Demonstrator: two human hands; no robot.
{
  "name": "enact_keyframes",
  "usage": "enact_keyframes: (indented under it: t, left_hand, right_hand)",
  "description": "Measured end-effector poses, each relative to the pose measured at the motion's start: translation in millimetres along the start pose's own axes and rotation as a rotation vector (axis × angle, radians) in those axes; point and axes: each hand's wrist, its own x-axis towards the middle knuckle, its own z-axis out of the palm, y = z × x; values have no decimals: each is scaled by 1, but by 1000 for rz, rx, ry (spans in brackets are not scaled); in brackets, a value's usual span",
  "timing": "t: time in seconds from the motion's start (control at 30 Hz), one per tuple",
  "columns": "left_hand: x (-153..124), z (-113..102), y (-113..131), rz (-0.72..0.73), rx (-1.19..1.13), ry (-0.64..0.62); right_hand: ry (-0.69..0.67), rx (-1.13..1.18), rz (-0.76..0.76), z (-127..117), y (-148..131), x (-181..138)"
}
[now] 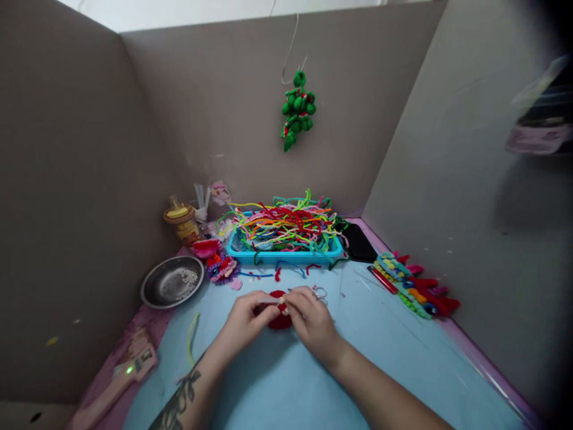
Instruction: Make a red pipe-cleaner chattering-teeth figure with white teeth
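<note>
My left hand (251, 312) is closed in a pinch on a thin whitish strip (268, 300), whose exact kind I cannot make out. Its tip meets a small pale piece (282, 303) pinched in the fingers of my right hand (312, 319). Both hands almost touch, just above a round red piece (280, 323) on the blue table cover (358, 364). Part of the red piece is hidden by the fingers. Behind my right hand lies a pair of scissors (320, 292), partly covered.
A blue tray (286, 258) heaped with colourful fuzzy stems stands at the back. Left are a metal bowl (156, 286) with white bits and a pink glue gun (120, 382) with a green light. Right are a black phone (358, 242) and colourful fuzzy figures (416, 286).
</note>
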Motion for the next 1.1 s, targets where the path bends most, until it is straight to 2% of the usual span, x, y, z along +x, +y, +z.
enact_keyframes:
  t: [0.1, 0.17, 0.33, 0.47, 0.77, 0.9, 1.1]
  left_hand:
    - [-1, 2, 2, -40, -51, 51]
    - [-1, 2, 2, -39, -70, 67]
    - [-2, -2, 1, 40, -11, 30]
    - [-2, -4, 2, 101, 41, 4]
    - [-2, -2, 3, 96, 59, 11]
    - [-1, -1, 0, 55, 24, 14]
    - [-2, 1, 0, 104, 108, 38]
  right_hand:
    - [17, -58, -79, -2, -2, -1]
    - [21, 0, -76, -4, -5, 1]
    - [30, 216, 90, -5, -8, 7]
    - [-2, 266, 175, -6, -8, 11]
    - [-84, 63, 65, -5, -2, 6]
    - [-32, 31, 108, -4, -3, 5]
    - [-36, -22, 197, -2, -4, 5]
